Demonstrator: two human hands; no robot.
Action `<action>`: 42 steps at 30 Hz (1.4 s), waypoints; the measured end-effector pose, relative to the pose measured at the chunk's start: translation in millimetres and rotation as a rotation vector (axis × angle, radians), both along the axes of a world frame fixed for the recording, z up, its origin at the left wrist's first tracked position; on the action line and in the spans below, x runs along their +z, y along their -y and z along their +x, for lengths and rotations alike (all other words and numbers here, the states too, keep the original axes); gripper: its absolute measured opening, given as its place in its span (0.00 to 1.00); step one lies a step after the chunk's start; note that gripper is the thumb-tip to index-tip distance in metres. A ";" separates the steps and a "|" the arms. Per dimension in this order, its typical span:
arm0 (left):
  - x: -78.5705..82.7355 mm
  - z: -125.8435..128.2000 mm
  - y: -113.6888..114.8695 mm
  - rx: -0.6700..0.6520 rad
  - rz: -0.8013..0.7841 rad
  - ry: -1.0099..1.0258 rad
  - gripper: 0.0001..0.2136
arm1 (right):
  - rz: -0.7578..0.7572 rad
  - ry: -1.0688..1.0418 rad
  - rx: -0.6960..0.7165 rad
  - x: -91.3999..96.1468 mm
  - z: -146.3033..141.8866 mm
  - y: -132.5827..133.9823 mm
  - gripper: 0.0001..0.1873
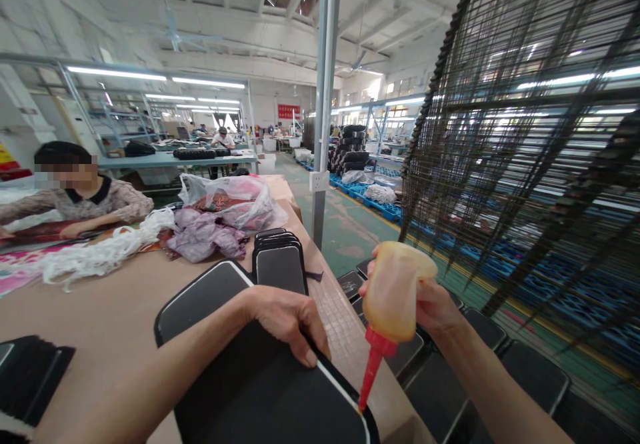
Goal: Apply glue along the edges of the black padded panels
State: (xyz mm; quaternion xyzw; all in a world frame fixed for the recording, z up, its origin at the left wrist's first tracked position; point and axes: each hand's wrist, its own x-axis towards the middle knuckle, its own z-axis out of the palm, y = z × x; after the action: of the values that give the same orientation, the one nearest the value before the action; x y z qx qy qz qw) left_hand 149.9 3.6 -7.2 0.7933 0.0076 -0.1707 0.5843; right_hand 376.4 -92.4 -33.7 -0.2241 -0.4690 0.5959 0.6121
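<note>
My right hand is wrapped round a yellowish squeeze bottle, turned upside down. Its red nozzle points down, with the tip at the edge of a large black panel with rounded corners. A white line runs along the panel's border, up to the nozzle and past it round the corner. My left hand grips the panel's right edge, thumb on top and fingers curled over the rim. Just beyond lies a stack of smaller black panels.
A brown-covered table bears white cord, purple cloth and a clear plastic bag. Across it a person handles fabric. More black panels lie to the right, below a hanging dark mesh. A post stands ahead.
</note>
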 end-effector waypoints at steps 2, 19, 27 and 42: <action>0.6 -0.7 -0.6 0.003 -0.002 0.014 0.16 | -0.014 -0.003 -0.021 0.1 0.7 0.4 0.29; -10.9 -30.1 -18.9 0.257 0.004 -0.016 0.19 | 0.031 -0.007 -0.399 -15.9 4.6 15.8 0.30; -10.3 -39.2 -18.9 0.428 -0.061 -0.029 0.14 | 0.083 -0.110 -0.584 -31.6 -1.1 26.7 0.29; -27.6 -48.7 -29.5 0.566 -0.069 -0.005 0.10 | 0.118 -0.103 -0.619 -40.7 -0.3 24.7 0.23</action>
State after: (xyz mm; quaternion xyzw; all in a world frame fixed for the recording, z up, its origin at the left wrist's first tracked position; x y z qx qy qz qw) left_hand 101.2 33.1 -34.8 0.7389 0.2243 -0.0030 0.6354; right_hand 376.2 -117.1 -74.4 -0.2899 -0.3809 0.3634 0.7993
